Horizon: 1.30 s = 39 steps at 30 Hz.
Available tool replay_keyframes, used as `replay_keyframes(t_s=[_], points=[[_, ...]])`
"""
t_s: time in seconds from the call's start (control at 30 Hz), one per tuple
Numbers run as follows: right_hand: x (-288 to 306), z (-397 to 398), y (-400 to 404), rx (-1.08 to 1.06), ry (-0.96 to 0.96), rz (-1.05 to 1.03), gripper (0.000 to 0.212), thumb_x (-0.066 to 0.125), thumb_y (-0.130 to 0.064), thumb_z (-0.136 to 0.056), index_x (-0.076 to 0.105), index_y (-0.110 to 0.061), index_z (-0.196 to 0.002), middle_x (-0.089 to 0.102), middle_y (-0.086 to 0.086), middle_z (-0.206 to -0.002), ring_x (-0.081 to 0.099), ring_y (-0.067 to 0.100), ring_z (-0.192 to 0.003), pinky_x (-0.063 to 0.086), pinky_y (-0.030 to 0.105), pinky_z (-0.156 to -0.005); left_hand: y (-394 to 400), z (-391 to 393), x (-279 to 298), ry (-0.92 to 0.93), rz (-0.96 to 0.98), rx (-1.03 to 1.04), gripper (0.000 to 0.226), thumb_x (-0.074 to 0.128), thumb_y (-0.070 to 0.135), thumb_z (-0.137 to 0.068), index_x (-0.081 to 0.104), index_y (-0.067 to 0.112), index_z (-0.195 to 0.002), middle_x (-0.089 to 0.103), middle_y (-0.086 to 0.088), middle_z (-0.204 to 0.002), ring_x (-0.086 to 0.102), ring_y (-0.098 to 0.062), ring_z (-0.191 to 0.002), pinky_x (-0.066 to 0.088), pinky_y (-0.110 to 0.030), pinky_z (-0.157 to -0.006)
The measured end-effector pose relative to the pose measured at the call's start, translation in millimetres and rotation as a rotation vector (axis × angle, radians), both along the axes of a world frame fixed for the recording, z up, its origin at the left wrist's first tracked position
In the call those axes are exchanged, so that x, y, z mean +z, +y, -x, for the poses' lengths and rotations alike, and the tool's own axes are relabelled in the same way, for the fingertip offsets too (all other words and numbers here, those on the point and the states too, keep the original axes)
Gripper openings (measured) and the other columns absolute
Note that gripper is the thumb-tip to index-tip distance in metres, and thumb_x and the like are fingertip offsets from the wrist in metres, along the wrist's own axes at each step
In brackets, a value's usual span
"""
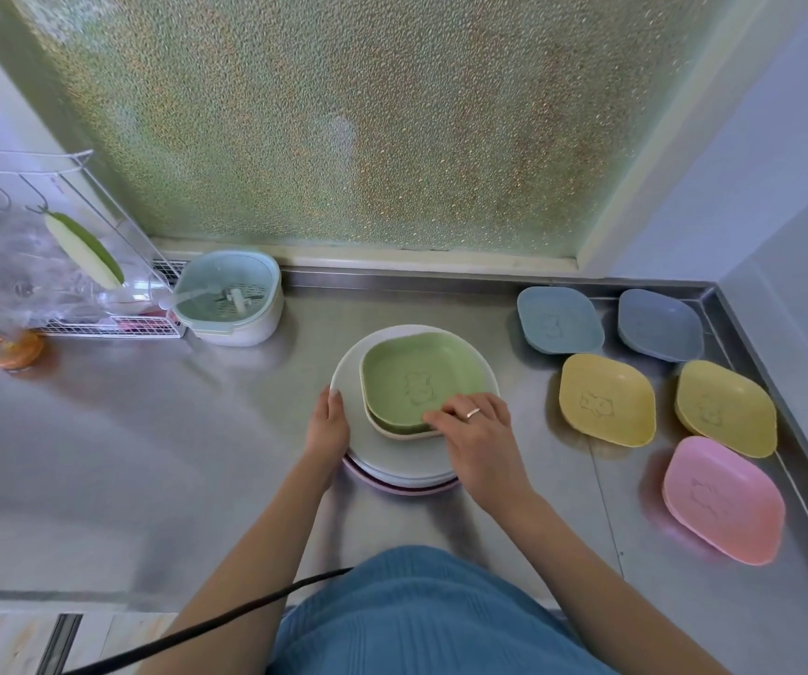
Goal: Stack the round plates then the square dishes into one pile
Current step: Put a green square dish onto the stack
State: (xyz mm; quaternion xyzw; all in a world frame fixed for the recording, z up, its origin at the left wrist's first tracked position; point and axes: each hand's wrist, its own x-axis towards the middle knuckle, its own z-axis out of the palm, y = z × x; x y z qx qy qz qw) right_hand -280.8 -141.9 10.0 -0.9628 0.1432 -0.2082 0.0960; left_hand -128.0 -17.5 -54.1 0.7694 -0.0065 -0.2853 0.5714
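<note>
- the right hand [477, 438] pinched the green dish [416, 380] onto the pile [392, 472]; the left hand [326, 423], grip apart, steadied the plates.
- five dishes waited on the tabletop [173, 431]; the nearest yellow dish [606, 399] probably came next.

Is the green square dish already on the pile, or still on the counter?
On the pile. The green square dish sits in a cream dish on the round plates; the right hand touches its rim.

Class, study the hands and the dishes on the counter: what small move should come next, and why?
Probably the right hand lets go of the green dish, now seated on the pile of round plates that the left hand steadies, and reaches for the nearest yellow dish, since five square dishes lie unstacked.
</note>
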Motion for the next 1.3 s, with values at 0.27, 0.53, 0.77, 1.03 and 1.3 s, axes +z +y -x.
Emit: replay_keyframes(t_s=[0.27, 0.53, 0.77, 1.03, 1.3], points=[[-1, -2, 1, -0.1, 0.013, -0.283, 0.038, 0.041, -0.037, -0.09, 0.058, -0.028, -0.124, 0.06, -0.003, -0.122, 0.047, 0.014, -0.117, 0.028, 0.032, -0.103, -7, -4, 13, -0.121, -0.11, 0.12, 0.047, 0.024, 0.031, -0.101, 0.034, 0.016, -0.145, 0.033, -0.004, -0.153, 0.026, -0.02, -0.143, 0.016, -0.04, -0.12], [-20, -31, -17, -0.2, 0.183, -0.622, 0.063, 0.042, -0.034, -0.097, 0.012, -0.017, -0.15, 0.015, 0.0, -0.158, 0.0, 0.014, -0.145, 0.007, 0.028, -0.116, -38, 9, 36, -0.29, -0.257, -0.104, 0.046, 0.018, 0.025, -0.101, 0.03, 0.023, -0.146, 0.028, -0.002, -0.156, 0.006, -0.012, -0.148, -0.009, -0.042, -0.118], [-23, -23, -17, -0.251, -0.026, -0.749, 0.061, 0.04, -0.031, -0.098, 0.009, -0.02, -0.15, 0.009, -0.004, -0.158, 0.006, 0.008, -0.144, 0.007, 0.025, -0.116, -29, -2, 27, -0.231, -0.203, -0.062, 0.047, 0.02, 0.029, -0.101, 0.022, 0.028, -0.148, 0.018, 0.002, -0.159, 0.002, -0.014, -0.148, -0.005, -0.046, -0.118], [-50, 3, -16, -0.557, -0.04, -1.232, 0.051, 0.033, -0.03, -0.1, 0.017, -0.02, -0.148, 0.028, 0.001, -0.153, 0.029, 0.02, -0.138, 0.022, 0.03, -0.11, 0, -3, -7, 0.161, -0.156, 0.052, 0.061, 0.013, 0.055, -0.09, 0.037, 0.032, -0.141, 0.039, -0.007, -0.15, 0.028, -0.027, -0.141, 0.02, -0.052, -0.116], [-55, 7, -18, -0.635, -0.09, -1.257, 0.055, 0.033, -0.026, -0.101, 0.01, -0.018, -0.15, 0.022, 0.004, -0.155, 0.025, 0.022, -0.14, 0.019, 0.031, -0.113, -31, -10, -2, 0.227, -0.027, 0.089, 0.05, 0.018, 0.047, -0.095, 0.049, 0.03, -0.13, 0.053, -0.009, -0.135, 0.052, -0.026, -0.117, 0.042, -0.042, -0.103]])
